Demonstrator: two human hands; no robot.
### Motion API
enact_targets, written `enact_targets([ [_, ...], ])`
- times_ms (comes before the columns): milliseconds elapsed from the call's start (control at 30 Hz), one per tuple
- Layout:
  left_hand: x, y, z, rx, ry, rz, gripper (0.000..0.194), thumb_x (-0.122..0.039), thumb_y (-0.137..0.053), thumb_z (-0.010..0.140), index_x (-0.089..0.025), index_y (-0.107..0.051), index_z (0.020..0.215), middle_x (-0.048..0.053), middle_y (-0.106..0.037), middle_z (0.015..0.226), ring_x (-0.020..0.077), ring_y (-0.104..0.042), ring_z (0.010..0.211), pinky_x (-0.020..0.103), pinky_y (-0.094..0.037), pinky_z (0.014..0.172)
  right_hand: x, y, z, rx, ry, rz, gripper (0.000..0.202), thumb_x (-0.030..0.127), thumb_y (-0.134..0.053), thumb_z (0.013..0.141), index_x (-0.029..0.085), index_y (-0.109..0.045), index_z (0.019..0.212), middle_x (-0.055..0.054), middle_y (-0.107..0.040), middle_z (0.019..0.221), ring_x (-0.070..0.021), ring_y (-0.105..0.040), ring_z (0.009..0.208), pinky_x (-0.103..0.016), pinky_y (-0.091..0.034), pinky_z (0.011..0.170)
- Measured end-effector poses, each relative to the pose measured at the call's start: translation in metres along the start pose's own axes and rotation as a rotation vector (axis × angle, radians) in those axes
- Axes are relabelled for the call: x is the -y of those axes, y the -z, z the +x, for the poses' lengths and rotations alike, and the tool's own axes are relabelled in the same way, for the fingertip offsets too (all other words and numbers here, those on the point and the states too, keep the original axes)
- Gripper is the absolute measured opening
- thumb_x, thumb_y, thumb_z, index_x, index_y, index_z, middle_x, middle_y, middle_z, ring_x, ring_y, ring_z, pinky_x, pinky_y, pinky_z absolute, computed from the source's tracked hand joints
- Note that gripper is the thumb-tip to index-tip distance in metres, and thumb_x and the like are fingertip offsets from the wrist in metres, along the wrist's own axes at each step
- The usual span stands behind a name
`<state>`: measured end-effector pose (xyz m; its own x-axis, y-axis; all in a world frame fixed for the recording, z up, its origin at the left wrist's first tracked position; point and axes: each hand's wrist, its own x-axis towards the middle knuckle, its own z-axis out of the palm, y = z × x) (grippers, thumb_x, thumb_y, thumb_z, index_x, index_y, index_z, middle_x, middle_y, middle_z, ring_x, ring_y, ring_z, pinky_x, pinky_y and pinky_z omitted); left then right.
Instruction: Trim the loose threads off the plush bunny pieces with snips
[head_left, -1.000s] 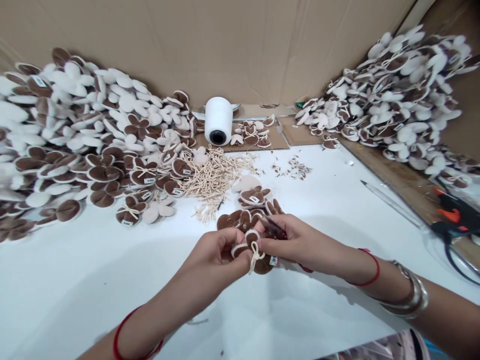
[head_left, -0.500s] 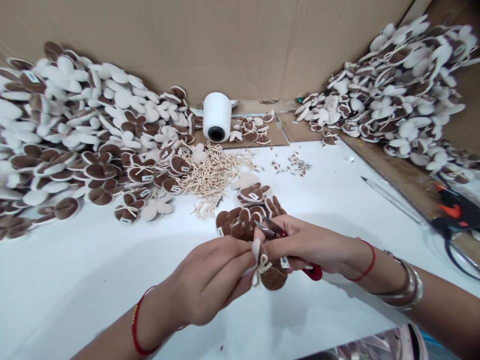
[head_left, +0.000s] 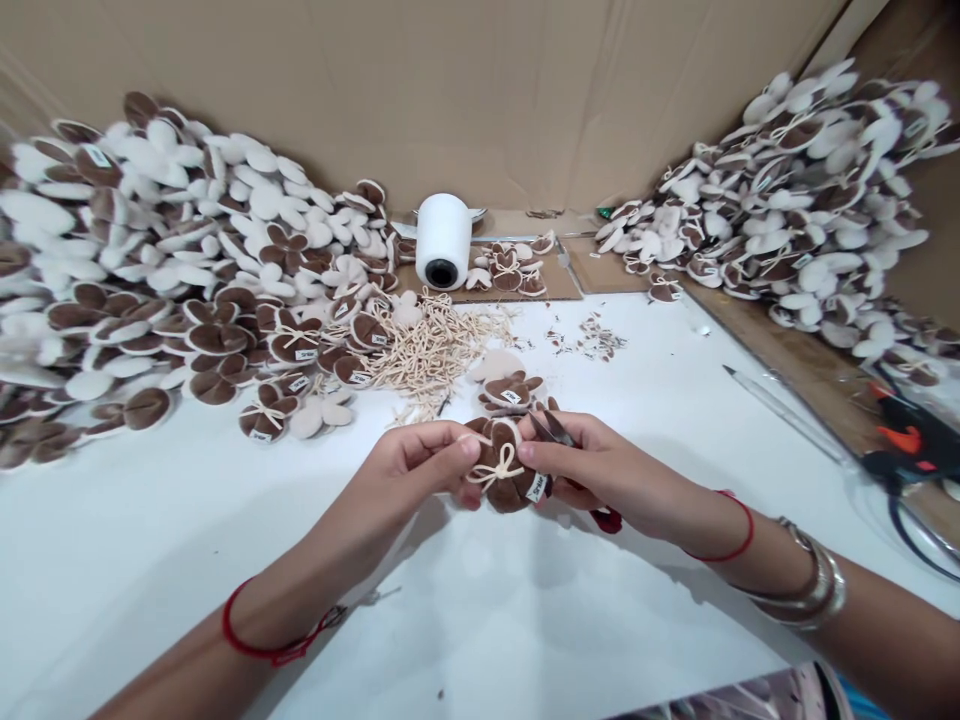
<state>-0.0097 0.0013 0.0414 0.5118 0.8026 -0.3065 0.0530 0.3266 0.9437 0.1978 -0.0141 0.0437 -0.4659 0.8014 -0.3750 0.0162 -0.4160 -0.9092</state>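
Note:
Between both hands is a brown plush piece (head_left: 507, 492) with a cream bow (head_left: 496, 468) on its front and a small white label at its right side. My left hand (head_left: 427, 460) pinches its left edge beside the bow. With thumb and fingers, my right hand (head_left: 585, 462) grips the right edge, and it also holds red-handled scissors (head_left: 553, 430), whose blades point up and left. More brown plush pieces (head_left: 511, 390) lie on the white table just behind the held one.
Plush pieces pile high at the left (head_left: 180, 240) and right (head_left: 810, 200). Cream cord bits (head_left: 427, 350) lie mid-table, near a white cylinder (head_left: 443, 240). A pointed metal tool (head_left: 780, 412) and an orange-black glue gun (head_left: 911, 435) sit at the right.
The held plush piece has moved up and slightly left and been turned, so its bow now faces the camera. My left hand has shifted to its left edge.

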Motion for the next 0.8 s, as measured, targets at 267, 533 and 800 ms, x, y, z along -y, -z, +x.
enact_targets([
  [267, -0.0008, 0.0008, 0.0008, -0.01, 0.019, -0.017, 0.031, -0.042, -0.062, 0.086, -0.014, -0.064, 0.075, 0.003, -0.064, 0.069, 0.0141, -0.056, 0.068, 0.023, -0.043, 0.063, -0.0056, 0.0011, 0.0042, -0.027, -0.041, 0.095, 0.032, 0.047, -0.067, 0.083, 0.019, -0.052, 0.08, 0.008, -0.054, 0.049, -0.0033, -0.028, 0.034, -0.018, -0.02, 0.033],
  [533, -0.0004, 0.0023, 0.0015, -0.062, 0.001, -0.015, 0.032, -0.043, -0.061, 0.086, -0.013, -0.065, 0.077, 0.003, -0.063, 0.071, 0.015, -0.057, 0.069, 0.025, -0.046, 0.066, 0.0015, -0.0017, 0.004, -0.023, -0.044, 0.103, 0.03, 0.046, -0.059, 0.088, 0.018, -0.052, 0.078, 0.001, -0.065, 0.056, -0.0026, -0.024, 0.034, -0.018, -0.012, 0.032],
  [800, 0.0011, 0.0009, 0.0028, -0.172, -0.136, 0.085, 0.027, -0.043, -0.057, 0.09, -0.017, -0.065, 0.095, 0.005, -0.066, 0.093, 0.0167, -0.062, 0.083, 0.027, -0.051, 0.076, 0.001, -0.0003, 0.0047, -0.022, -0.017, 0.097, 0.027, 0.044, -0.061, 0.086, 0.017, -0.055, 0.081, 0.001, -0.067, 0.059, -0.003, -0.028, 0.034, -0.017, -0.019, 0.033],
])
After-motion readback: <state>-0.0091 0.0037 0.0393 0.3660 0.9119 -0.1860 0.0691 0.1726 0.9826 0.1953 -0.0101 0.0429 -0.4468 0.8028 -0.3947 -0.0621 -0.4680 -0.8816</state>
